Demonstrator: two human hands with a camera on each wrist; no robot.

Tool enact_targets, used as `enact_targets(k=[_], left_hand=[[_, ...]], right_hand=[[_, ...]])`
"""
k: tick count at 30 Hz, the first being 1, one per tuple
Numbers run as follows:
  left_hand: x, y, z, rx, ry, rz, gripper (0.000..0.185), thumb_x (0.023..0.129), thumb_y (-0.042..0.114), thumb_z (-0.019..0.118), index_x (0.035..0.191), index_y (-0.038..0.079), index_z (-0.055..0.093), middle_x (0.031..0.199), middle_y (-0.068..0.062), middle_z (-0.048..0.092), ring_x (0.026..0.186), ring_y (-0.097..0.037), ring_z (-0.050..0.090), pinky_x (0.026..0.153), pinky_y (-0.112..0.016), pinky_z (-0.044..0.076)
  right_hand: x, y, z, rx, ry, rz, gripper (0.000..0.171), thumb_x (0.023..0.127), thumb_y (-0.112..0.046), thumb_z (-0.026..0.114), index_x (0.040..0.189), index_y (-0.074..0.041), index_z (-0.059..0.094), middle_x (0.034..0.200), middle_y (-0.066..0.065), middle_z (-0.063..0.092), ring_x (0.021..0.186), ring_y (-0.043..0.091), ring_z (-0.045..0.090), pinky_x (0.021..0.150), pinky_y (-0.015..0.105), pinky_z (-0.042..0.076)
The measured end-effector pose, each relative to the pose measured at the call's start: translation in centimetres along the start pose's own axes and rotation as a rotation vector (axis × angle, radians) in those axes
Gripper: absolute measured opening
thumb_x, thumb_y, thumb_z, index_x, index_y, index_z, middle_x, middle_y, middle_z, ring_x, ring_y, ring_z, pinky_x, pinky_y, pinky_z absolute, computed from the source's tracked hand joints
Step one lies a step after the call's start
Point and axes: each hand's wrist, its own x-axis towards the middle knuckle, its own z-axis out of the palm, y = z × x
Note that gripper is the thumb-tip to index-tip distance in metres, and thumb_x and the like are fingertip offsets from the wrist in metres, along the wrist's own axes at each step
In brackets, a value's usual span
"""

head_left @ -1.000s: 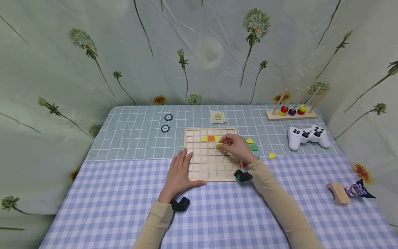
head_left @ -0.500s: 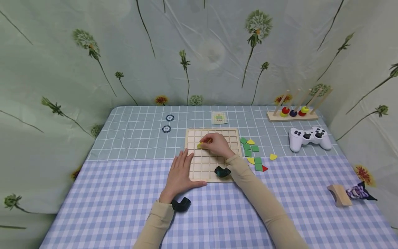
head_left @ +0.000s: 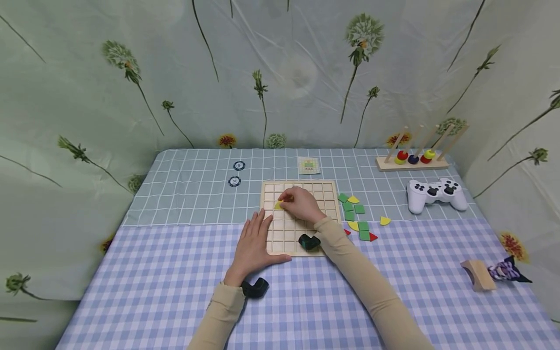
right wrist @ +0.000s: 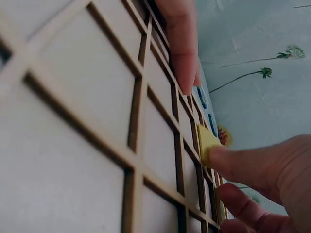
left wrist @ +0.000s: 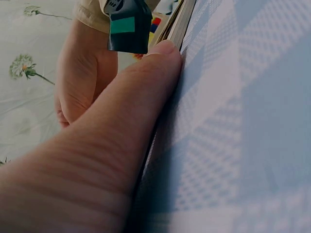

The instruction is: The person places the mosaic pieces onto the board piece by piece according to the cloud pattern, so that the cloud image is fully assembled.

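Observation:
My right hand is over the upper left part of a wooden grid board, holding a yellow quarter-round tile. In the right wrist view the thumb lies against this tile, which is down at the grid; whether it sits fully inside a cell I cannot tell. My left hand rests along the board's left edge, fingers straight, thumb stretched out by the near edge. In the left wrist view that thumb touches the board's side. The right hand hides part of the board's upper rows.
Right of the board lie green square tiles, yellow quarter-round tiles and red triangles. A pattern card and two poker chips are behind. Farther right are a peg stacker, game controller and wooden arch block.
Carrying the yellow tile, my right hand has moved left across the board to the upper left cells. The left hand stays at the board's edge.

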Motion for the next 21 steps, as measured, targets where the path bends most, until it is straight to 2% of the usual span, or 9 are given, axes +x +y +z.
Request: enact_targets(k=[8, 12, 17, 21], left_hand=[[0.0, 0.0, -0.1, 0.001, -0.005, -0.005, 0.117, 0.063, 0.079, 0.063, 0.148, 0.007, 0.03, 0.155, -0.015, 0.016, 0.143, -0.028, 0.008, 0.114, -0.04, 0.005], [0.0, 0.0, -0.1, -0.001, -0.005, -0.006, 0.117, 0.063, 0.08, 0.063, 0.148, 0.007, 0.029, 0.155, -0.015, 0.016, 0.143, -0.028, 0.008, 0.114, -0.04, 0.005], [-0.1, 0.1, 0.0, 0.004, -0.002, -0.008, 0.117, 0.063, 0.081, 0.061, 0.148, 0.007, 0.029, 0.156, -0.014, 0.016, 0.143, -0.028, 0.008, 0.114, -0.041, 0.006], [0.0, 0.1, 0.0, 0.017, -0.006, -0.011, 0.118, 0.063, 0.082, 0.06, 0.149, 0.008, 0.028, 0.156, -0.015, 0.015, 0.143, -0.029, 0.008, 0.114, -0.042, 0.006]], right_hand=[[0.3, 0.3, 0.1, -0.093, 0.003, -0.021, 0.012, 0.086, -0.016, 0.07, 0.096, -0.013, 0.077, 0.08, 0.0, 0.055, 0.072, 0.016, 0.048, 0.059, 0.029, 0.041], [0.1, 0.2, 0.0, -0.113, 0.026, -0.017, 0.01, 0.086, -0.017, 0.071, 0.093, -0.015, 0.078, 0.077, -0.001, 0.053, 0.069, 0.015, 0.045, 0.057, 0.029, 0.039], [-0.3, 0.9, -0.4, -0.038, 0.032, -0.018, 0.01, 0.087, -0.016, 0.071, 0.094, -0.013, 0.077, 0.08, 0.0, 0.055, 0.072, 0.015, 0.048, 0.063, 0.03, 0.042], [-1.1, 1.8, -1.8, 0.025, 0.073, -0.028, 0.012, 0.087, -0.017, 0.071, 0.096, -0.01, 0.075, 0.081, 0.001, 0.057, 0.072, 0.017, 0.05, 0.064, 0.031, 0.043]])
